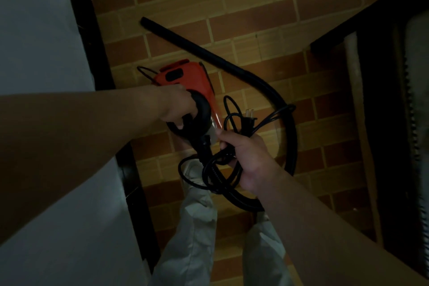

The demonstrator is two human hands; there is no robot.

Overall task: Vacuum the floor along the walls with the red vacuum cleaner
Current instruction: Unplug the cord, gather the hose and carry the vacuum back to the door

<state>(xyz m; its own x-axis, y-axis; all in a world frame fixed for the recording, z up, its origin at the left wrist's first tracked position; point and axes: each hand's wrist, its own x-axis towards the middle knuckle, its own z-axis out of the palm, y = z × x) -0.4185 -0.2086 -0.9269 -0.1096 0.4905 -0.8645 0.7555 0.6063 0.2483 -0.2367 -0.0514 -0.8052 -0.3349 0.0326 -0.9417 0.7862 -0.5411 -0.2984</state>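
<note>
Hands (176, 105) on red vacuum cleaner (185, 79), cord (222, 169)

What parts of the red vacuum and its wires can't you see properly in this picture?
Head view, dim light:
- Red vacuum cleaner: its near end sits behind the left hand on the black handle.
- Power cord: part of the bundle is covered by the right hand.
- Hose: the darkness hides whether its tip touches the floor.
- Dark furniture: cut off by the right edge.
</note>
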